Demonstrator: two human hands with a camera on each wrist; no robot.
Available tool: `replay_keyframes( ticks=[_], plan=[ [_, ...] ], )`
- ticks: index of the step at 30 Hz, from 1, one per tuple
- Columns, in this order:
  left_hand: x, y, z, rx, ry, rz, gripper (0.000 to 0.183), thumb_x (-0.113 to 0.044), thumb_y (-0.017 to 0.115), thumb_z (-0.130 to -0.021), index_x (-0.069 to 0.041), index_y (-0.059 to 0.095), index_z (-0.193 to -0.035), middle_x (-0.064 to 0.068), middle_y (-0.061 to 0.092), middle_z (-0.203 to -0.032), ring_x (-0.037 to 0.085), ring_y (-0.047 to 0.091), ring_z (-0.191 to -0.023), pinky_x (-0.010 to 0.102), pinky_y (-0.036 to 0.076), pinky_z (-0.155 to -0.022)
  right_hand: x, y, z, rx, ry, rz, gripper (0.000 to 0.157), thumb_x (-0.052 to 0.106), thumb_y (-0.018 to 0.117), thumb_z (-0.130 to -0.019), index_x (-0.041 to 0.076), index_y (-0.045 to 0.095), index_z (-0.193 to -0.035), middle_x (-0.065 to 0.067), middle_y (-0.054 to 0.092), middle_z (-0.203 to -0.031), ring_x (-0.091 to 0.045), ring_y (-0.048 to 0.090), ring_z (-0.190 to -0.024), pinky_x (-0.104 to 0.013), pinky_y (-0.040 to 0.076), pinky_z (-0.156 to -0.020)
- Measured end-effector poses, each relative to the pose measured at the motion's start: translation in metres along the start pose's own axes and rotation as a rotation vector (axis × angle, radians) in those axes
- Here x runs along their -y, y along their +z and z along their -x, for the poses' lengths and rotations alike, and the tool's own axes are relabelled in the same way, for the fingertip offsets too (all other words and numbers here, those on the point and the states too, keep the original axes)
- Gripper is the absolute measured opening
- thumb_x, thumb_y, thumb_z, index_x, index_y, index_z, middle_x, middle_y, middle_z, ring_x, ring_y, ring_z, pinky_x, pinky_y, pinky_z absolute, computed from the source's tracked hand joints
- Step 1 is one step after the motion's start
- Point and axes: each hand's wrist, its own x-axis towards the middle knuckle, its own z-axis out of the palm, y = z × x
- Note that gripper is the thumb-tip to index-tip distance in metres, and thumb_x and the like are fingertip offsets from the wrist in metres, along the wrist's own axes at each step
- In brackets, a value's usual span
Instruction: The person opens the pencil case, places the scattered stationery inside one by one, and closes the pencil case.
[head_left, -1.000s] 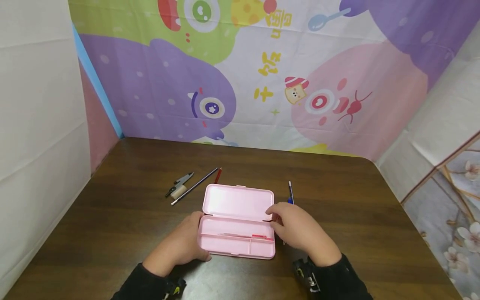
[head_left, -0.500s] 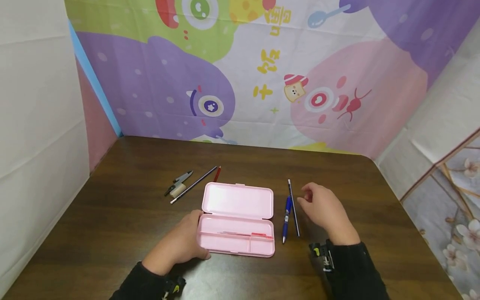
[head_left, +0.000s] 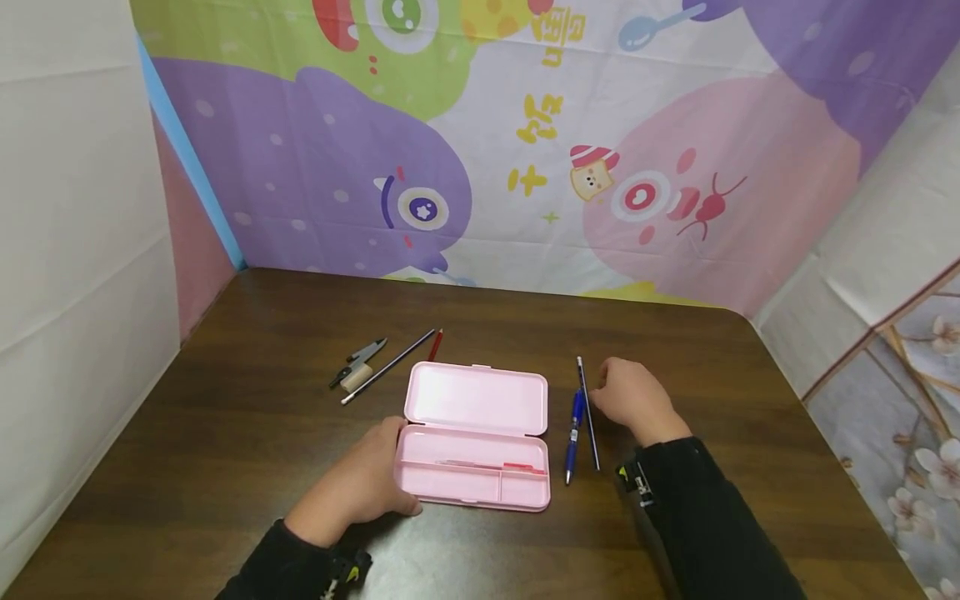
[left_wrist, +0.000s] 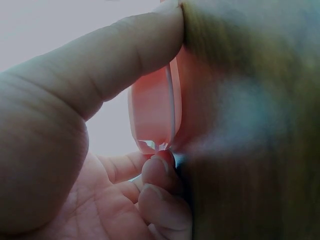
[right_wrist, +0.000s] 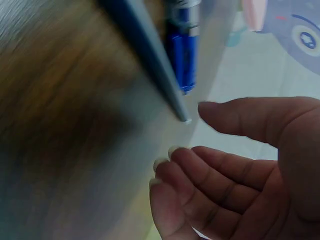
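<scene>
An open pink pencil case (head_left: pixel 472 496) lies on the table with its lid folded back. My left hand (head_left: pixel 365 477) grips its left end, the thumb at the front edge and the fingers near the hinge; the left wrist view shows that thumb (left_wrist: pixel 135 50) across the case end (left_wrist: pixel 152 107). A red-capped slim stick (head_left: pixel 522 468) lies in the case. Right of the case, a striped pencil (head_left: pixel 590 429) lies beside a blue pen (head_left: pixel 572 442). My right hand (head_left: pixel 636 400) is at the pencil's far part, thumb and fingers apart with nothing between them in the right wrist view.
Left of the lid lie a grey compass (head_left: pixel 360 360), an off-white eraser (head_left: pixel 356 378), another pencil (head_left: pixel 388 367) and a short red pencil (head_left: pixel 436 345). A cartoon-printed cloth (head_left: pixel 495 233) hangs behind the wooden table (head_left: pixel 247 400), with white cloth (head_left: pixel 82 208) at the left.
My right hand has left the case's right hinge corner and moved right beyond the pen and pencil, then slightly back toward the pencil. My left hand stays on the pencil case.
</scene>
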Motion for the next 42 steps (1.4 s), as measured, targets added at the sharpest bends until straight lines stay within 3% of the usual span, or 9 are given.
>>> replay_keyframes(
  ticks=[4, 14, 21, 29, 37, 42],
  plan=[
    [-0.001, -0.001, 0.000, 0.011, -0.008, 0.005, 0.109, -0.024, 0.099, -0.044, 0.001, 0.041, -0.133, 0.015, 0.053, -0.119, 0.027, 0.053, -0.100, 0.054, 0.045, -0.089, -0.004, 0.004, -0.005, 0.037, 0.016, -0.019, 0.028, 0.025, 0.067, -0.086, 0.001, 0.063, -0.101, -0.009, 0.061, -0.085, -0.024, 0.055, -0.074, -0.039, 0.046, -0.065],
    [-0.003, -0.002, 0.002, 0.009, -0.006, 0.008, 0.108, -0.022, 0.098, -0.045, 0.002, 0.041, -0.134, 0.016, 0.053, -0.120, 0.028, 0.053, -0.101, 0.054, 0.045, -0.089, -0.002, 0.013, -0.008, 0.053, 0.037, -0.079, 0.017, 0.022, 0.066, -0.082, 0.007, 0.058, -0.082, -0.006, 0.055, -0.073, -0.021, 0.052, -0.065, -0.033, 0.041, -0.056],
    [-0.004, -0.003, 0.003, 0.008, -0.012, 0.006, 0.109, -0.023, 0.098, -0.046, 0.003, 0.040, -0.134, 0.016, 0.053, -0.120, 0.028, 0.053, -0.101, 0.054, 0.045, -0.089, 0.002, 0.015, -0.006, 0.063, 0.088, -0.138, 0.026, 0.016, 0.064, -0.080, 0.011, 0.047, -0.062, -0.002, 0.050, -0.059, -0.018, 0.054, -0.053, -0.029, 0.044, -0.049],
    [-0.004, -0.003, 0.003, -0.003, -0.011, 0.001, 0.108, -0.024, 0.098, -0.046, 0.003, 0.040, -0.134, 0.016, 0.053, -0.120, 0.028, 0.053, -0.102, 0.053, 0.045, -0.090, 0.004, 0.016, -0.006, 0.095, 0.179, -0.197, 0.020, 0.016, 0.066, -0.080, 0.004, 0.060, -0.066, -0.006, 0.058, -0.060, -0.018, 0.061, -0.053, -0.028, 0.051, -0.051],
    [-0.003, -0.002, 0.001, 0.003, -0.019, -0.006, 0.108, -0.025, 0.098, -0.047, 0.002, 0.040, -0.135, 0.015, 0.052, -0.121, 0.027, 0.052, -0.102, 0.053, 0.045, -0.091, 0.003, 0.018, -0.007, 0.105, 0.174, -0.167, 0.019, 0.018, 0.067, -0.079, 0.004, 0.060, -0.069, -0.008, 0.060, -0.067, -0.018, 0.060, -0.055, -0.027, 0.049, -0.050],
    [-0.003, -0.003, 0.002, 0.010, -0.015, 0.003, 0.107, -0.023, 0.098, -0.048, 0.002, 0.040, -0.135, 0.015, 0.052, -0.121, 0.028, 0.052, -0.102, 0.054, 0.045, -0.090, -0.001, 0.015, -0.006, 0.106, 0.122, -0.164, 0.028, 0.019, 0.065, -0.080, 0.010, 0.052, -0.057, -0.002, 0.053, -0.056, -0.016, 0.058, -0.051, -0.027, 0.048, -0.049]
  ],
)
